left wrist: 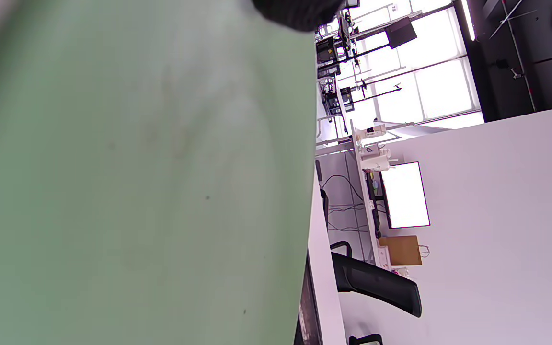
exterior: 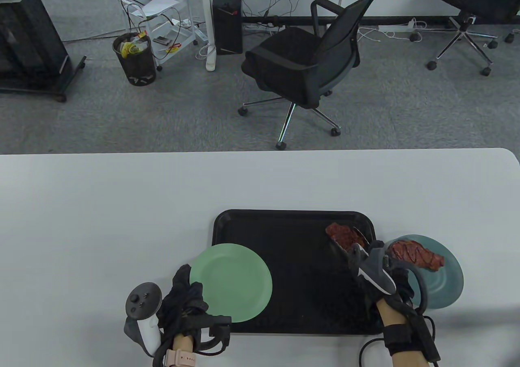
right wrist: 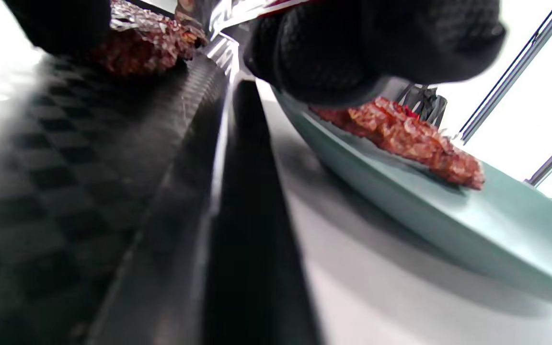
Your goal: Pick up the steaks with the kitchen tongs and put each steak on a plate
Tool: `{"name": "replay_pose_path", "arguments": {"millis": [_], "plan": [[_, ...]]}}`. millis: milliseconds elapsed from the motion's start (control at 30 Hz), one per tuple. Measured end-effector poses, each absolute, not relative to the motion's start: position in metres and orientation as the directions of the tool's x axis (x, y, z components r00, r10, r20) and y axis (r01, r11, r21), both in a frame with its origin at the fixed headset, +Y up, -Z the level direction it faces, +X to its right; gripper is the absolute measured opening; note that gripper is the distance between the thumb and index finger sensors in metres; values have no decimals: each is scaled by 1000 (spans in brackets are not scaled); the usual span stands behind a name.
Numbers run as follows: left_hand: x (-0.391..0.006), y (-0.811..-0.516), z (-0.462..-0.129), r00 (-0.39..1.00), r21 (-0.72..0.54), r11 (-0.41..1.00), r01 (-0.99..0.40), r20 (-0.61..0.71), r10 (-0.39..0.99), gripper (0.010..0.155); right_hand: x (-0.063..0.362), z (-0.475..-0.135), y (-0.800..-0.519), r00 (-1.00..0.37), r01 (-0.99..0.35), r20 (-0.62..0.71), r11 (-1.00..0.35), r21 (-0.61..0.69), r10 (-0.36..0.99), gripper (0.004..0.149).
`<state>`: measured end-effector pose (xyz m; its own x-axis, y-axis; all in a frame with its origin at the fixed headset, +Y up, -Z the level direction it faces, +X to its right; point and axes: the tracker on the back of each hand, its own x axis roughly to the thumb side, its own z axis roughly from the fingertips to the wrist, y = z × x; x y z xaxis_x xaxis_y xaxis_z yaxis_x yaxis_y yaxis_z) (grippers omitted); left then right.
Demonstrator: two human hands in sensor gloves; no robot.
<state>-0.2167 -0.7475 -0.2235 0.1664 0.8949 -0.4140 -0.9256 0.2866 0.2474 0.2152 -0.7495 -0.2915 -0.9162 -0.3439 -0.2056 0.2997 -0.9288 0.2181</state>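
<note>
A black tray (exterior: 300, 269) lies at the table's near middle. One reddish steak (exterior: 343, 235) sits in its far right corner, also seen in the right wrist view (right wrist: 146, 45). My right hand (exterior: 380, 261) grips metal tongs (exterior: 344, 253) whose arms reach to that steak; whether they clamp it is hidden. A second steak (exterior: 418, 255) rests on the blue plate (exterior: 445, 289) just right of the tray. My left hand (exterior: 185, 292) holds the near left rim of an empty green plate (exterior: 233, 281), which overlaps the tray's left edge and fills the left wrist view (left wrist: 137, 182).
The white table (exterior: 122, 204) stretches bare to the left and far side. Its far edge runs across the middle of the table view; an office chair (exterior: 300, 66) stands on the floor beyond. The blue plate's rim (right wrist: 448, 225) sits close against the tray's right wall (right wrist: 252, 191).
</note>
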Motion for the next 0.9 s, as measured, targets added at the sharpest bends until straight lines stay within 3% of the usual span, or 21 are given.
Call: {"name": "replay_pose_path", "arguments": {"millis": [133,333,500,633,900], "plan": [[-215,-748,-224,174,232,289,-929,-413,894,62,211,-283,-741,-916,341,-159,-923,178,-369,93],[-206,-748,-225,201,190,298,-936,-405,892,62,194,-261,-710,-960,271,-58,-961,58,-274,93],[-193,-751,-229,206,119,274,-954,-400,893,62,155,-234,-685,-967,195,161,-980,-27,-197,94],[-183,-751,-229,216,68,261,-963,-384,898,62,114,-219,-692,-911,166,362,-978,-123,-200,94],[-177,-754,-230,153,7,167,-986,-364,919,62,91,-219,-709,-878,215,420,-973,-80,-228,94]]}}
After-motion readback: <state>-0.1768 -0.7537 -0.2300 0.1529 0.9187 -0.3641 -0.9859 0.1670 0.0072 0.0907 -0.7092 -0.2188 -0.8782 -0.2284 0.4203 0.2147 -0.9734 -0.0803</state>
